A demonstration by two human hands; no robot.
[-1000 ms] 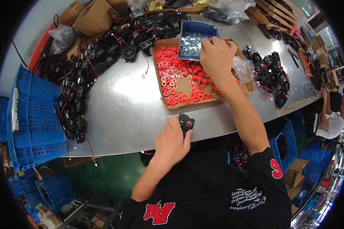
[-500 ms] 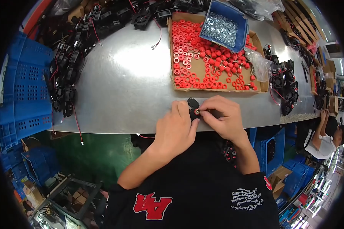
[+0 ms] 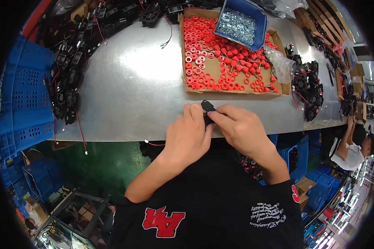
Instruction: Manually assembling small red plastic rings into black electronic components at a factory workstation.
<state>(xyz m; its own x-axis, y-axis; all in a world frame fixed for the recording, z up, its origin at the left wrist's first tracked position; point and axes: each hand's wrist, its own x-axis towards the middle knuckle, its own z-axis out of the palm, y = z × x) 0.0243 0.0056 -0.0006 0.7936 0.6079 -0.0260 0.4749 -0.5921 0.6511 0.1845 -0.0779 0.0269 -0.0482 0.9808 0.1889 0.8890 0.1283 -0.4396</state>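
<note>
While left hand [image 3: 184, 136] pinches black part [image 3: 207, 105] (angular, partly hidden), right hand [image 3: 246, 130] touches it, grip hidden, cannot tell.

The person wears a loose black fabric shirt [image 3: 224, 203] with short sleeves that end near the elbows. On its left side sits a large, blocky red lettered emblem [image 3: 164, 223] edged in white. On the right side, several slanted lines of white cursive script [image 3: 268, 215] are set close together. The black right sleeve [image 3: 283, 198] carries a smaller red curved marking [image 3: 295, 194], also with a white edge. Left hand [image 3: 187, 139], right hand [image 3: 246, 129] and both forearms are bare.
</note>
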